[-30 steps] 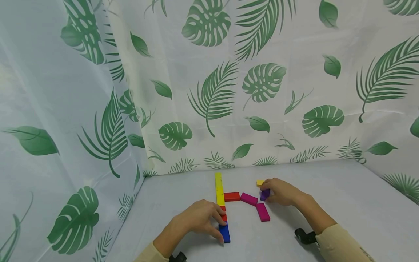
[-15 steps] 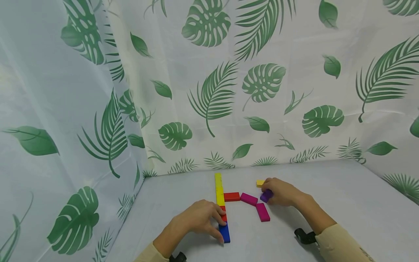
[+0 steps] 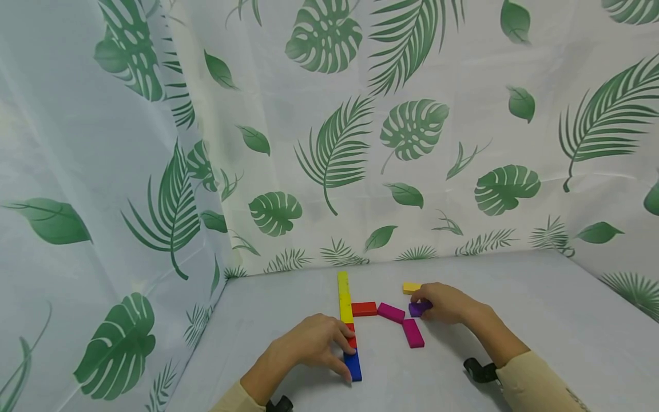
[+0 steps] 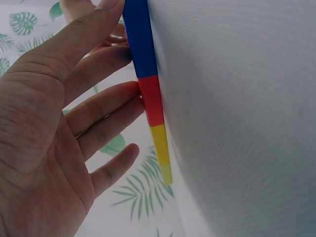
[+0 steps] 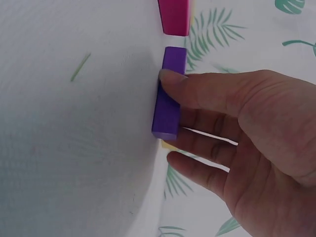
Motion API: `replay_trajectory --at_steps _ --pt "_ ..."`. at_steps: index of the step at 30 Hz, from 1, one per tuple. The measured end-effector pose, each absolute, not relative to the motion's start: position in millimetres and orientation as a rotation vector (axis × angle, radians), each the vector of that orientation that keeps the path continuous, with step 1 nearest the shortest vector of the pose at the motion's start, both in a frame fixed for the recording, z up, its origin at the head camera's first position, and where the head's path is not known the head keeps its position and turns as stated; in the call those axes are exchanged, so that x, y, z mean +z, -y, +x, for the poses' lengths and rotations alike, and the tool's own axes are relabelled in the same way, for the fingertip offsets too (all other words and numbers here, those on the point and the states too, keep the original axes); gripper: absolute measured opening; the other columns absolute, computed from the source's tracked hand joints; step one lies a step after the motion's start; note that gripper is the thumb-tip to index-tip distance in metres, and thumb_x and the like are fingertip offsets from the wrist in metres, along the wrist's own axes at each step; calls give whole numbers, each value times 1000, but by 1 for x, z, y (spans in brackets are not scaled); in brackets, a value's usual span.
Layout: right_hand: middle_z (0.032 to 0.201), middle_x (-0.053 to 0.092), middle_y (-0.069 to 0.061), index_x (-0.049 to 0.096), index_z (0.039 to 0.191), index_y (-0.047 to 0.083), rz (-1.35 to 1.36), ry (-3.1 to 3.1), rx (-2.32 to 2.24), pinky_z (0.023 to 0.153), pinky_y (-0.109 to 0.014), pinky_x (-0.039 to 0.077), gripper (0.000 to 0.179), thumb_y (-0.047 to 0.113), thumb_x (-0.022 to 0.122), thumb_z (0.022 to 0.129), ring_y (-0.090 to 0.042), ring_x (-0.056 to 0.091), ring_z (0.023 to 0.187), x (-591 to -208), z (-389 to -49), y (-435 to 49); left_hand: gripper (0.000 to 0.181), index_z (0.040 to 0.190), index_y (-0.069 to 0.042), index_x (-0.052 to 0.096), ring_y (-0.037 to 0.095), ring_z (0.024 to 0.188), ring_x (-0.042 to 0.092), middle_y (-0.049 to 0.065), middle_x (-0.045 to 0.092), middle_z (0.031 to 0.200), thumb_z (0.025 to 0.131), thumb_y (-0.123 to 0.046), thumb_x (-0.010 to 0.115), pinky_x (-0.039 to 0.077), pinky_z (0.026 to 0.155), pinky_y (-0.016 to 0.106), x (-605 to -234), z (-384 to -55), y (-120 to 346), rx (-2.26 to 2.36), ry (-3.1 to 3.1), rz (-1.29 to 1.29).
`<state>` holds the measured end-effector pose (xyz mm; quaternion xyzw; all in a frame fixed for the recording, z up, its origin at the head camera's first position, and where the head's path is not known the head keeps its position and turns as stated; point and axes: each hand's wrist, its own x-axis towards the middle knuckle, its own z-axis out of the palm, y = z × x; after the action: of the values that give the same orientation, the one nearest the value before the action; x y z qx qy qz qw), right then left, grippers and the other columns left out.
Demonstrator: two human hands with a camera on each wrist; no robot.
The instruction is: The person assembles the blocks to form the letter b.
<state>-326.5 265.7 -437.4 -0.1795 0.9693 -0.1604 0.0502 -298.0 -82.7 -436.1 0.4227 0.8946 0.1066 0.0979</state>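
In the head view my right hand pinches a purple block low over the table, thumb on the near face and fingers behind, as the right wrist view shows. One end of that purple block points toward a magenta block, with a gap between them. My left hand rests its fingertips along the left side of a straight column. That column has a blue block nearest, a red block beyond, then a yellow stretch. The thumb touches near the blue block's near end.
A red block juts right from the column. Beyond it are a slanted magenta block and a second magenta block angled toward me. A pale yellow block lies behind the right hand. A leaf-print curtain borders the table.
The right hand has turned the purple block from slanted to nearly crosswise and come slightly nearer, uncovering more of the pale yellow block. My left hand has stayed put.
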Motion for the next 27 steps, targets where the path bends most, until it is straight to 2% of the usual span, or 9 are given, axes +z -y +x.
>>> replay_trajectory --at_steps 4,13,21,27 --pt "105 67 3 76 119 13 -558 -2949 -475 97 -52 58 34 11 84 86 -20 63 104 -437 -327 -266 43 108 -41 82 0 120 60 -20 70 127 72 -63 87 50 105 30 -437 -298 83 314 -2648 1254" --pt "104 66 2 76 116 11 -636 -2976 -490 98 -52 57 31 8 83 87 -21 63 104 -436 -326 -267 43 108 -41 82 0 120 60 -21 70 127 72 -64 87 51 105 30 -436 -299 83 308 -2651 1263" --pt "101 65 4 74 113 10 -753 -2957 -549 93 -46 59 27 8 81 88 -17 62 100 -435 -327 -268 43 109 -41 82 0 120 60 -20 70 127 72 -64 87 50 104 29 -436 -299 83 318 -2643 1253" --pt "105 67 4 73 116 9 -761 -2970 -555 94 -48 59 28 7 80 89 -19 63 103 -433 -326 -267 43 109 -41 82 0 121 60 -21 70 128 72 -64 87 50 105 30 -438 -299 83 314 -2649 1250"
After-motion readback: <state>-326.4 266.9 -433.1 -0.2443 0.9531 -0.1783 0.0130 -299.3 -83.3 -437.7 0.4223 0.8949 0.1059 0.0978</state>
